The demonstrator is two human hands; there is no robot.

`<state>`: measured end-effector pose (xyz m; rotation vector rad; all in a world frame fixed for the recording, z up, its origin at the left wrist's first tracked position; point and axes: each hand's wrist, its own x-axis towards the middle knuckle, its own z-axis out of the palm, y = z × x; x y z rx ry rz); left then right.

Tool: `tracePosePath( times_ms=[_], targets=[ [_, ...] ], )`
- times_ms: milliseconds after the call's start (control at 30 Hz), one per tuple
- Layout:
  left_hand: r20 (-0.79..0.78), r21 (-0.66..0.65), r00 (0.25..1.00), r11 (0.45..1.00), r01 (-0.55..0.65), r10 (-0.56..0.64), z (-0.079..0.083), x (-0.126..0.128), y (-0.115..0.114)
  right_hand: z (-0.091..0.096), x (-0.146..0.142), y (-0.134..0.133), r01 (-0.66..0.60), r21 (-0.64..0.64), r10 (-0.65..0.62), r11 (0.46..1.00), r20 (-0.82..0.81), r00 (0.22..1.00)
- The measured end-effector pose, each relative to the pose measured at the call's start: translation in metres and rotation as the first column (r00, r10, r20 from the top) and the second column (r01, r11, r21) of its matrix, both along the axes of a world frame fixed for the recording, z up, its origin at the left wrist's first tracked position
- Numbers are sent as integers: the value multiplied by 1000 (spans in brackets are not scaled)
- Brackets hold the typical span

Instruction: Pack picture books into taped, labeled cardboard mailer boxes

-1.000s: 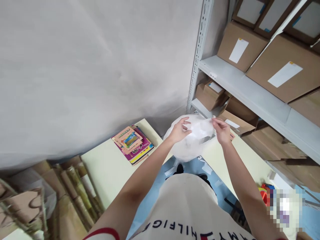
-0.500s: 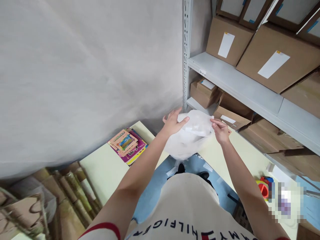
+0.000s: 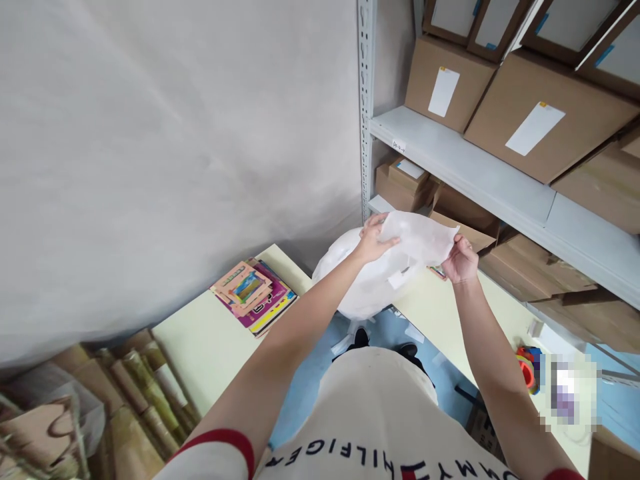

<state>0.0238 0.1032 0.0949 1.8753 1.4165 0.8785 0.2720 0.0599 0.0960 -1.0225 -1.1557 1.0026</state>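
A roll of thin white packing foam sits in front of me at the corner of the tables. Its loose foam sheet is lifted and stretched between my hands. My left hand holds the sheet's left side, thumb lying across the front and fingers bent at the upper edge. Closed in a pinch, my right hand grips the right corner. A small whitish piece shows on the foam below the sheet. Part of a colourful printed item peeks out on the table beneath my right hand.
Stacked picture books lie on the left table. Shelving with cardboard boxes rises at the right. Bright plastic toys are on the right table. Cardboard pieces lean at lower left.
My right hand has moved right, drawing the foam sheet out wider. My left hand has shifted right and its fingers have closed in on the sheet. More of the roll shows at left.
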Motion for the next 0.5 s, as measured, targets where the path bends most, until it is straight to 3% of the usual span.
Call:
tracePosePath(
  times_ms=[67, 133, 233, 300, 367, 433, 500],
  targets=[
    [-7, 35, 996, 996, 87, -87, 12, 8, 4, 12, 13, -10, 57, 45, -60, 997, 49, 997],
    [-42, 64, 983, 982, 179, -177, 24, 18, 5, 32, 27, -26, 145, 169, -179, 975, 210, 961],
    [-157, 110, 934, 934, 340, -322, 41, 39, 1, 67, 42, -52, 142, 328, -314, 934, 563, 764],
    [-234, 132, 875, 877, 461, -425, 53, 58, -3, 85, 47, -62, 48, 289, -252, 956, 727, 639],
    [-284, 134, 801, 805, 578, -527, 61, 80, -7, 93, 55, -67, -15, 194, -150, 981, 802, 579],
    [-278, 146, 766, 762, 631, -580, 63, 103, -11, 91, 69, -71, -3, 116, -93, 993, 809, 581],
    [-181, 172, 822, 805, 568, -541, 58, 126, -16, 85, 90, -79, 48, 84, -95, 995, 763, 639]
  ],
)
